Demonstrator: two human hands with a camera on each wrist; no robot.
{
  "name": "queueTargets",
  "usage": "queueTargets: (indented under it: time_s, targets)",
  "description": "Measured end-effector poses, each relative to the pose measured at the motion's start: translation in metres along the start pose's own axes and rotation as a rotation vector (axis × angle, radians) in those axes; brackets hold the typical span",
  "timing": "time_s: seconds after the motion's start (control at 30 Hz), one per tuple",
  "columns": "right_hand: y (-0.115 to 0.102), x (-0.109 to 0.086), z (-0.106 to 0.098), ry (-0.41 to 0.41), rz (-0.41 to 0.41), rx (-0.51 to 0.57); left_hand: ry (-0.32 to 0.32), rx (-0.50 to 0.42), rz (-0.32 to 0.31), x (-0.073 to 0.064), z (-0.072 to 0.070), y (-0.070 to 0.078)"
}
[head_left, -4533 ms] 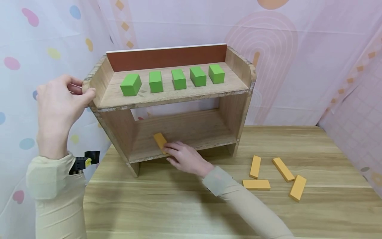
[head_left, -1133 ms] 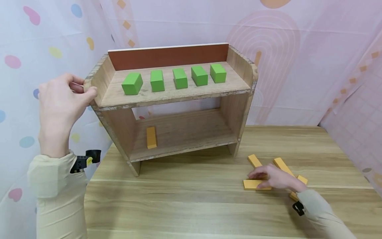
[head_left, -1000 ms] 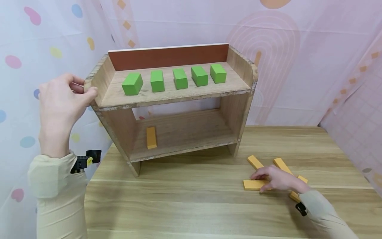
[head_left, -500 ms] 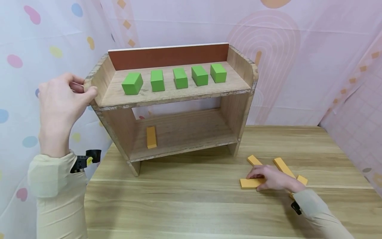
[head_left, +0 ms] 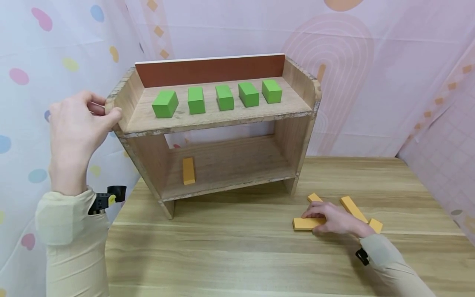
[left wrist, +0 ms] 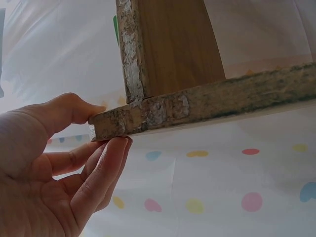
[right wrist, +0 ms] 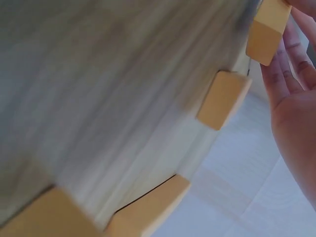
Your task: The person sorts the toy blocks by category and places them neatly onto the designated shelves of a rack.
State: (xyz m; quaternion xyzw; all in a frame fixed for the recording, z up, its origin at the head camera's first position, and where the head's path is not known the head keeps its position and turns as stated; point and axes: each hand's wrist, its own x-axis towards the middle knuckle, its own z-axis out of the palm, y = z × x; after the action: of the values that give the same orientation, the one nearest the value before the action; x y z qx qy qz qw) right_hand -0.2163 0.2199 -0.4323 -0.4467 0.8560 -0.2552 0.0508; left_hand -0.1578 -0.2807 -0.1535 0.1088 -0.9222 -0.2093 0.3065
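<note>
My left hand (head_left: 76, 128) pinches the top left corner of a wooden two-tier shelf (head_left: 219, 123). In the left wrist view, thumb and fingers lie on opposite faces of its side panel (left wrist: 153, 113). At the lower right, my right hand (head_left: 335, 218) pinches an orange wooden block (head_left: 306, 224) by its right part. The right wrist view shows this held block (right wrist: 266, 34) apart from the table surface. Several green blocks (head_left: 224, 97) stand in a row on the upper tier. A single orange block (head_left: 188, 170) lies at the left of the lower tier.
Around my right hand, more orange blocks lie on the wooden table (head_left: 230, 255): one block (head_left: 314, 197) behind it, a slanted block (head_left: 353, 209), and one partly hidden block (head_left: 375, 225) by the wrist. A patterned cloth (head_left: 241, 24) hangs behind the shelf.
My right hand left the orange block on the lower tier and reached the loose ones. It took hold of one and has shifted it left and slightly away. My left hand stayed on the shelf.
</note>
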Motion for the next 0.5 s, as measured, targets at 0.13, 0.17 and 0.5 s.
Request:
queueTargets:
  time_s: [0.13,0.17,0.5]
  targets:
    - [-0.004,0.008,0.001,0.034,0.007,-0.027,0.004,-0.003,0.005,0.000,0.000,0.000]
    - [-0.005,0.010,0.001,0.038,0.017,-0.031,0.004,-0.004,0.007,0.000,0.000,0.000]
    - [-0.021,0.035,-0.002,0.105,0.045,-0.001,-0.001,-0.016,0.012,0.000,-0.001,0.001]
